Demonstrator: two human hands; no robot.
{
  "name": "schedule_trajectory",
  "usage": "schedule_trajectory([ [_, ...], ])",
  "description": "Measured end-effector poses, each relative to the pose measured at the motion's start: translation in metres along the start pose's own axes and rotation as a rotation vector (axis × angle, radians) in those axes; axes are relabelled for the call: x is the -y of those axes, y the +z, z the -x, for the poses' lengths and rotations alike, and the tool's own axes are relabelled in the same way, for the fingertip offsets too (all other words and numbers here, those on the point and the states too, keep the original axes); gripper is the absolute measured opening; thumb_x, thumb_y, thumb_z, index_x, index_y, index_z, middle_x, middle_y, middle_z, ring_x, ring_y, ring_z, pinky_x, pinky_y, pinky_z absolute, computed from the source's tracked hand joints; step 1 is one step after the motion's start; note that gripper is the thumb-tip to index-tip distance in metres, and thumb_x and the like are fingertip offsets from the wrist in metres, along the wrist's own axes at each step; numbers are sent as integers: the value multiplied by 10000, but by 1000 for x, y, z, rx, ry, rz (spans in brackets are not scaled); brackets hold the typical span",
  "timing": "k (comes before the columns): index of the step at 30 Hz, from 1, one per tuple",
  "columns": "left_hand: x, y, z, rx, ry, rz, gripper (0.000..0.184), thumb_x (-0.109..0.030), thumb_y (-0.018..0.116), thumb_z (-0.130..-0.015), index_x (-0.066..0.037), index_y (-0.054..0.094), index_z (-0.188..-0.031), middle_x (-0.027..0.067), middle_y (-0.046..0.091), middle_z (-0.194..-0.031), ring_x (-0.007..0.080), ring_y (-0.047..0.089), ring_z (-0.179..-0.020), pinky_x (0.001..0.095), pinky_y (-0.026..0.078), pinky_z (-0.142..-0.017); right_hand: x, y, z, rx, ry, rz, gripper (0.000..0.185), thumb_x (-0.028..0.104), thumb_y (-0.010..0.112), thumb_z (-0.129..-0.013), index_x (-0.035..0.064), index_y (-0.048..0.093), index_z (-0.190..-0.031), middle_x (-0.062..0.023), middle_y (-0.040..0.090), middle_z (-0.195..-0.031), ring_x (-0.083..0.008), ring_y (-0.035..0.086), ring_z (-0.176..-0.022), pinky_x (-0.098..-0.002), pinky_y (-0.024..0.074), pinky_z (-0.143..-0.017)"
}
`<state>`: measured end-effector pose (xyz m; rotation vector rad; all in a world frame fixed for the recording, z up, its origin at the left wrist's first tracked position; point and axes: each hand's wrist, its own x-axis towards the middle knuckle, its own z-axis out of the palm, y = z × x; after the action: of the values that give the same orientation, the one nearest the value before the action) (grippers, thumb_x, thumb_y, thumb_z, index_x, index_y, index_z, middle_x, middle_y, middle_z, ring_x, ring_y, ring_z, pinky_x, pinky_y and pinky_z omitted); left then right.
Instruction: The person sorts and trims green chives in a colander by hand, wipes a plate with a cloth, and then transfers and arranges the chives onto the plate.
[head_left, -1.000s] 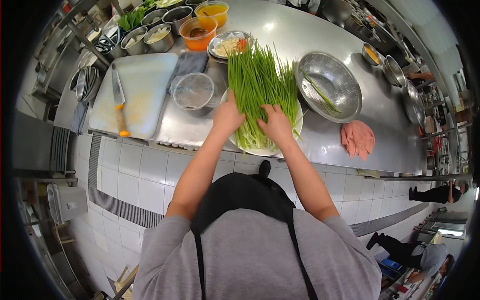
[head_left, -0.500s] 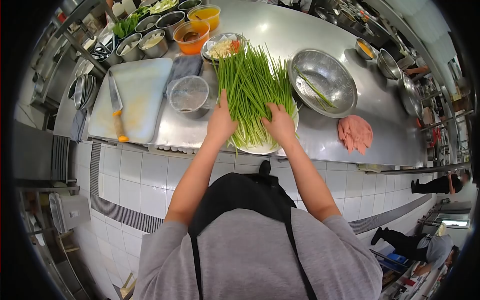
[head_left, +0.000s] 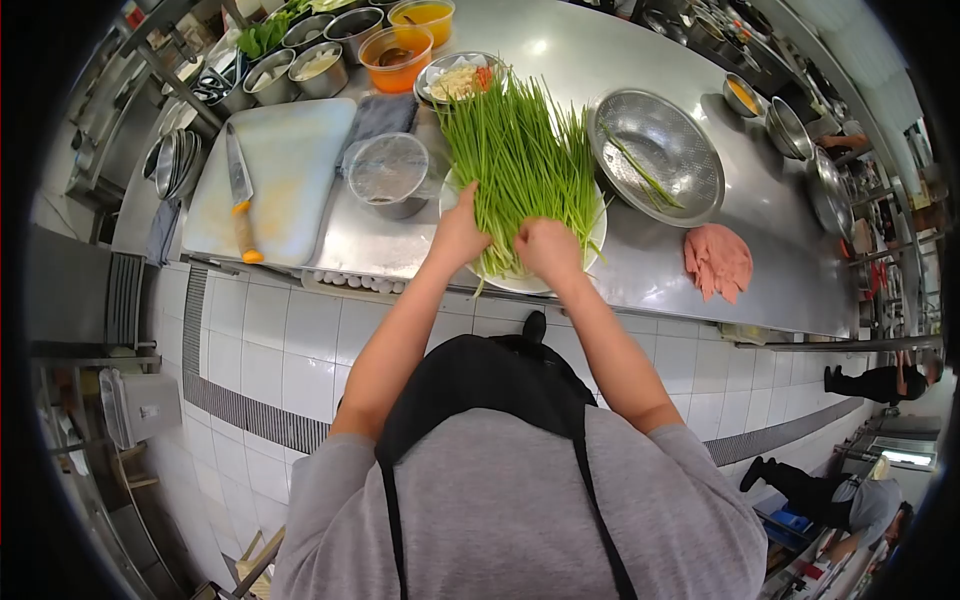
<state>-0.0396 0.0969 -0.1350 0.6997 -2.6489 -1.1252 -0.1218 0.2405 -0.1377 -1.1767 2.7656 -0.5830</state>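
Observation:
A large heap of long green chives (head_left: pixel 525 160) lies on a white plate (head_left: pixel 599 225) near the table's front edge, pale ends toward me. My left hand (head_left: pixel 460 230) rests against the left side of the heap, thumb or finger pointing up along it, the other fingers partly hidden by stalks. At the pale ends, my right hand (head_left: pixel 548 248) is closed with its fingers curled in; what it pinches is too small to make out. Right of the plate sits a perforated metal colander (head_left: pixel 690 150) with a few stalks (head_left: pixel 640 170) in it.
On the left, a knife (head_left: pixel 240 190) lies on a white cutting board (head_left: pixel 300 150). A film-covered bowl (head_left: pixel 388 170), a dark cloth (head_left: pixel 382 117) and an orange tub (head_left: pixel 396 60) stand nearer the plate. A pink cloth (head_left: pixel 718 262) lies front right. Two people stand at far right.
My right hand has curled from spread fingers into a closed shape at the pale ends. My left hand stays at the heap's left side. The camera view has shifted slightly.

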Motion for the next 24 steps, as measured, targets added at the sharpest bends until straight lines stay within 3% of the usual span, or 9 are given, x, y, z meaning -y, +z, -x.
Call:
schedule_trajectory([
  [1, 7, 5, -4, -7, 3, -1, 902, -77, 733, -614, -61, 266, -1386, 270, 594, -1049, 340, 641, -870, 379, 518, -748, -5, -5, -2, -5, -5, 1, 137, 191, 631, -702, 65, 646, -754, -139, 635, -761, -317, 624, -704, -426, 503, -637],
  [3, 14, 5, -7, -24, -21, 336, 948, -74, 744, -606, -64, 234, -1404, 255, 585, -1103, 314, 643, -904, 370, 517, -766, -12, -19, -3, -93, 0, -93, 112, 157, 634, -703, 64, 638, -766, -137, 628, -745, -313, 619, -696, -430, 495, -623],
  [8, 5, -24, 8, -57, -101, 188, 889, -53, 688, -675, -78, 206, -1421, 246, 579, -1124, 307, 636, -941, 350, 512, -790, 5, -16, 14, -51, -113, -278, 121, 177, 606, -735, 67, 654, -756, -166, 619, -800, -330, 608, -727, -424, 492, -661],
  [11, 1, -30, 14, -30, -125, 120, 813, -27, 623, -735, -81, 199, -1426, 225, 594, -1087, 280, 636, -905, 326, 509, -779, 18, -16, 28, 118, -72, -260, 146, 210, 616, -743, 74, 671, -752, -161, 615, -809, -325, 609, -747, -421, 491, -671],
  [13, 9, -26, 13, -38, -115, 96, 773, -13, 585, -765, -80, 196, -1430, 202, 608, -1056, 254, 637, -862, 309, 506, -760, 18, -15, 35, 215, -163, -183, 176, 237, 615, -757, 73, 671, -729, -148, 617, -795, -317, 611, -741, -416, 495, -670],
  [16, 21, -18, 11, -35, -47, 225, 734, 32, 499, -814, -97, 150, -1447, 168, 595, -1067, 193, 586, -810, 272, 474, -736, 15, -11, 35, 50, -107, -217, 167, 237, 636, -751, 75, 670, -732, -137, 618, -789, -310, 614, -734, -410, 497, -665],
  [18, -6, -20, 26, 75, -309, 1180, 729, 63, 429, -838, -117, 94, -1460, 146, 563, -1099, 150, 517, -792, 249, 438, -726, 15, -18, 32, -12, -90, -195, 160, 231, 645, -748, 73, 667, -731, -134, 619, -787, -310, 614, -728, -412, 497, -654],
  [22, 0, -17, 28, 68, -354, 1170, 764, 82, 414, -840, -137, 30, -1463, 171, 523, -1194, 150, 543, -905, 245, 435, -766, 17, -14, 29, -96, -132, -228, 176, 232, 669, -743, 58, 650, -729, -131, 617, -772, -310, 615, -703, -417, 497, -621],
  [24, 15, -14, 25, -97, -252, 1007, 702, 43, 437, -858, -121, 109, -1457, 188, 552, -1172, 155, 561, -979, 262, 450, -781, 28, -12, 32, -109, -168, -314, 198, 248, 668, -747, 52, 646, -729, -132, 615, -767, -310, 616, -701, -417, 498, -623],
])
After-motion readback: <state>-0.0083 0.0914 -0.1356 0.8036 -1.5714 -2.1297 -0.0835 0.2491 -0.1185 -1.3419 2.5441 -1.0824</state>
